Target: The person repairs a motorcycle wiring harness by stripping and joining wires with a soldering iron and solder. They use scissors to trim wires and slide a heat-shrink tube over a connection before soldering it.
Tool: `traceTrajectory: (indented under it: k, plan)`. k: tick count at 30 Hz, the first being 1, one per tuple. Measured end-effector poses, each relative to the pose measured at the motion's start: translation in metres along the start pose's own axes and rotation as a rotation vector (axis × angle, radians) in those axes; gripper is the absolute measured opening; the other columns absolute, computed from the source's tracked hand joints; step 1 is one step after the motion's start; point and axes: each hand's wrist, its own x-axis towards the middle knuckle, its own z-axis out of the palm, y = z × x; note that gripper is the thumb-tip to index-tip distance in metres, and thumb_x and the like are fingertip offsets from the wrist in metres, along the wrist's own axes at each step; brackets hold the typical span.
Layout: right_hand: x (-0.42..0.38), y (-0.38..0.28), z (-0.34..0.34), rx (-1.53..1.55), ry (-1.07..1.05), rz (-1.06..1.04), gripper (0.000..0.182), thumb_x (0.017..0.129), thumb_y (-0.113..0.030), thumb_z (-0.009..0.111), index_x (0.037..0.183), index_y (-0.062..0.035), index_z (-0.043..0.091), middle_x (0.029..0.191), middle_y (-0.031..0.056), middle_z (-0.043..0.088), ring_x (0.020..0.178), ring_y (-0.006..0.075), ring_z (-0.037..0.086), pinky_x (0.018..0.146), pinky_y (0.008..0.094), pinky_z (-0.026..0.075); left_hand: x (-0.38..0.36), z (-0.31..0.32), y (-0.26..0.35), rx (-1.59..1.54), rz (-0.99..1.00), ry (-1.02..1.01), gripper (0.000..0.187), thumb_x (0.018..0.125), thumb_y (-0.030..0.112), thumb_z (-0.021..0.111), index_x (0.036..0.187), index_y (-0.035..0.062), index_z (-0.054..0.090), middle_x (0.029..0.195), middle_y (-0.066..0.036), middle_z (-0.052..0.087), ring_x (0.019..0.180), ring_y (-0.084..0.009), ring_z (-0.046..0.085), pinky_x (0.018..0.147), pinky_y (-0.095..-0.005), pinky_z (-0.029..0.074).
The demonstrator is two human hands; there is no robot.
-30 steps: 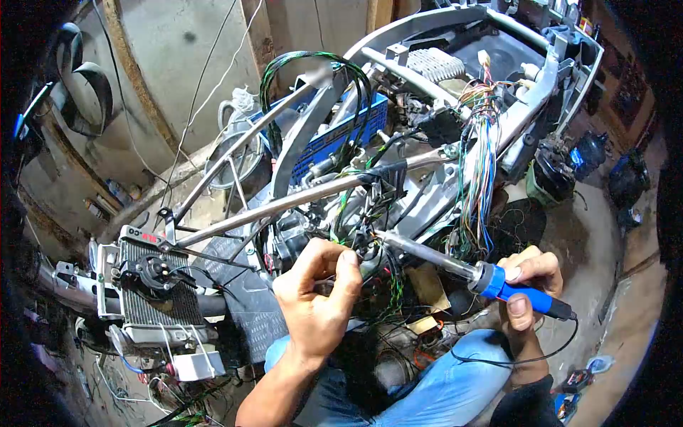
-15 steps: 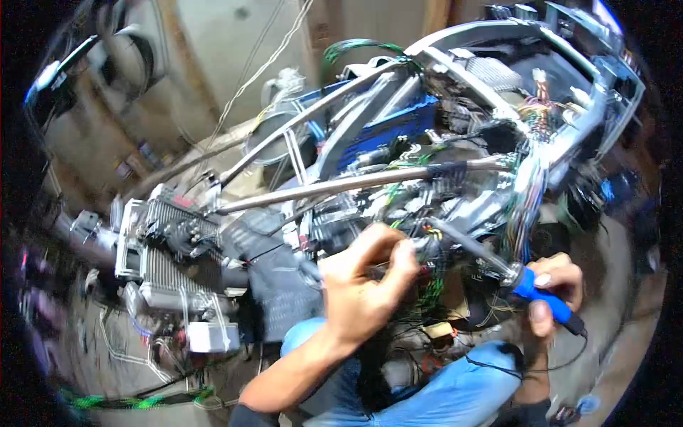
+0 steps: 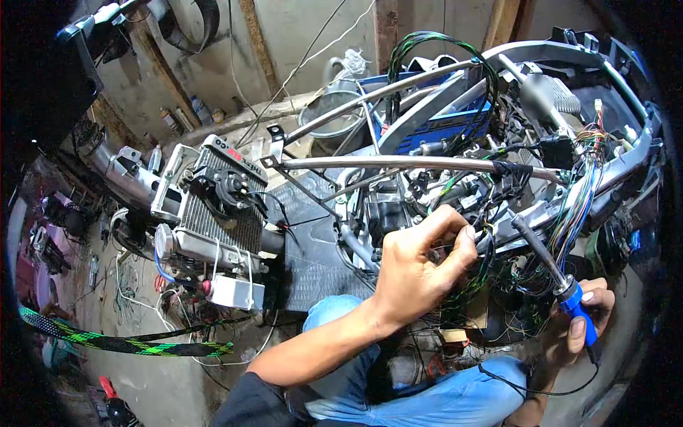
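In the head view, my right hand (image 3: 585,324) grips the blue handle of a soldering iron (image 3: 544,257). Its metal barrel points up and left toward the wiring, with a black cord trailing from the handle. My left hand (image 3: 427,267) is closed in a pinch, thumb against fingertips; whatever sits between them is too small to make out. Right beside those fingertips hangs a bundle of dark and coloured wires (image 3: 488,238). Further right, a thick loom of multicoloured wires (image 3: 582,196) runs down along the silver frame (image 3: 427,163) of a motorcycle.
A radiator (image 3: 226,192) with a fan and a white box (image 3: 238,292) stand on the left. Green-black braided sleeving (image 3: 135,345) crosses the lower left. Behind the frame are a blue crate (image 3: 448,128) and a bucket (image 3: 329,114). My jeans-clad legs (image 3: 434,398) are below.
The view has turned, so most of the scene sits further right, and blur has gone. The soldering iron now tilts more steeply. My left hand keeps its pinch near the wires.
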Motion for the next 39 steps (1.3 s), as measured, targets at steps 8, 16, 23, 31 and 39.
traceTrajectory:
  k: [8,16,23,31,39]
  plan:
    - [-0.002,0.003,-0.006,0.02,-0.005,-0.012,0.045,0.086,-0.041,0.072,0.102,-0.0066,0.048,0.088,0.0102,0.047,0.064,0.0152,0.051,0.06,0.0284,0.045,0.002,0.003,-0.005,-0.029,0.076,0.078,0.011,0.091,0.008,0.065,0.086,-0.0008,0.061,0.063,-0.005,0.057,0.057,-0.0051,0.051,0.053,-0.025,0.042]
    - [-0.004,-0.006,0.009,-0.07,0.069,-0.027,0.046,0.085,-0.044,0.073,0.104,-0.0057,0.056,0.09,0.0128,0.053,0.07,0.0161,0.052,0.063,0.0287,0.046,0.001,0.002,-0.003,-0.045,0.06,0.085,0.009,0.091,0.007,0.066,0.088,-0.0012,0.064,0.068,-0.004,0.061,0.063,-0.0046,0.056,0.058,-0.0233,0.045]
    - [0.0,-0.017,0.008,-0.094,0.069,0.06,0.041,0.08,-0.037,0.078,0.097,-0.0047,0.06,0.086,0.0095,0.057,0.075,0.0165,0.053,0.069,0.0274,0.044,-0.002,0.005,-0.002,-0.113,-0.057,0.084,0.008,0.091,0.006,0.066,0.087,-0.0018,0.064,0.071,0.0,0.061,0.065,-0.0033,0.054,0.06,-0.0213,0.044]
    - [0.005,-0.015,0.008,-0.139,-0.035,0.013,0.037,0.08,-0.033,0.078,0.096,-0.0035,0.063,0.084,0.0104,0.06,0.072,0.0174,0.059,0.067,0.0289,0.048,-0.003,0.006,-0.002,-0.116,-0.062,0.074,0.011,0.092,0.007,0.066,0.086,-0.0016,0.064,0.069,0.001,0.06,0.063,-0.0025,0.052,0.058,-0.0206,0.043]
    - [0.007,-0.015,0.012,-0.174,-0.036,0.037,0.037,0.078,-0.036,0.08,0.094,-0.0055,0.065,0.083,0.0101,0.062,0.073,0.0182,0.06,0.067,0.0291,0.049,-0.003,0.005,-0.002,-0.099,-0.066,0.059,0.012,0.092,0.007,0.065,0.086,-0.0025,0.064,0.068,0.0,0.059,0.063,-0.0037,0.051,0.06,-0.0215,0.044]
